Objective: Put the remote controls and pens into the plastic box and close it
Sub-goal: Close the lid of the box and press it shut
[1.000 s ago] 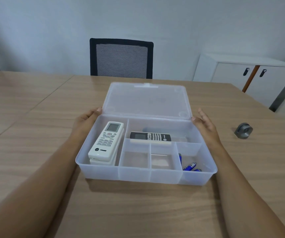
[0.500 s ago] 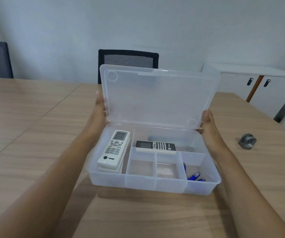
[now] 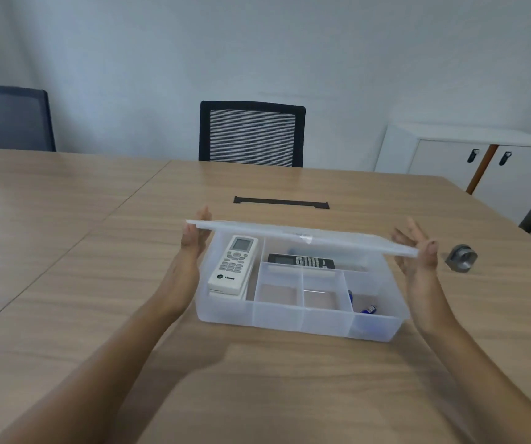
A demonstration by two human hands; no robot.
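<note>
The clear plastic box (image 3: pixel 277 322) rests on the wooden table. Its hinged lid (image 3: pixel 302 235) hangs almost level over the box, seen edge-on. My left hand (image 3: pixel 192 241) touches the lid's left end. My right hand (image 3: pixel 418 251) holds the lid's right end, fingers spread. A white remote (image 3: pixel 232 265) lies in the left compartment on top of another white one. A black remote (image 3: pixel 301 261) lies in the back compartment. Blue pens (image 3: pixel 366 307) lie in the right front compartment, partly hidden by the box wall.
A small grey metal object (image 3: pixel 461 257) sits on the table right of the box. A dark cable slot (image 3: pixel 281 202) lies behind the box. A black mesh chair (image 3: pixel 251 134) stands across the table, a white cabinet (image 3: pixel 482 161) at the right.
The lid has swung from lying back, through upright, down to nearly level over the box. Both hands followed it at its ends. The camera tilted up.
</note>
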